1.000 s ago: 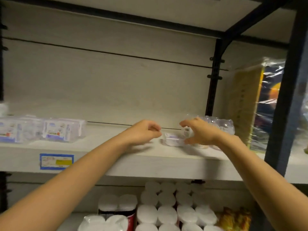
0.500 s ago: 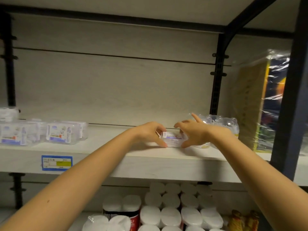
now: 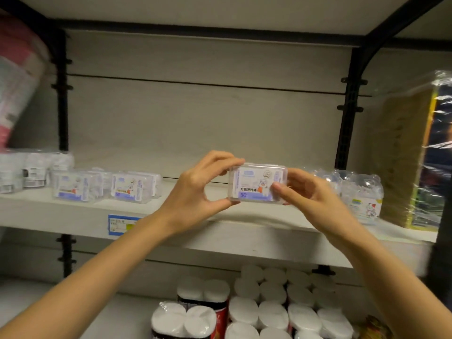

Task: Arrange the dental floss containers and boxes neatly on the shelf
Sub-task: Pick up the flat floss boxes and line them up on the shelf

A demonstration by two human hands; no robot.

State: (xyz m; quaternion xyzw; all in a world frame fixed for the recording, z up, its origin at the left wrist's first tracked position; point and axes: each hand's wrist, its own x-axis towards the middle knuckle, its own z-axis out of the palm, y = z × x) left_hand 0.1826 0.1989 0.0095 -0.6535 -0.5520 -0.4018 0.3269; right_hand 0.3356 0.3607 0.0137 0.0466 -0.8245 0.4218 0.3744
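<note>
A clear rectangular floss box (image 3: 255, 183) with a purple-and-white label is held upright above the white shelf (image 3: 244, 231), label facing me. My left hand (image 3: 198, 189) grips its left end between thumb and fingers. My right hand (image 3: 308, 194) pinches its right end. Two matching floss boxes (image 3: 78, 185) (image 3: 133, 185) stand in a row on the shelf to the left. Clear bear-shaped floss containers (image 3: 359, 194) sit on the shelf at the right, behind my right hand.
White cylindrical tubs (image 3: 29, 171) stand at the far left of the shelf, a pink-and-white pack (image 3: 17, 77) leaning above them. A tall wrapped yellow package (image 3: 411, 152) fills the right end. Black uprights frame the bay. Tissue rolls (image 3: 266, 302) sit on the shelf below.
Both hands closed on the floss box lying on the shelf and lifted it, turning it upright with the label towards me. The view has moved closer and shifted left.
</note>
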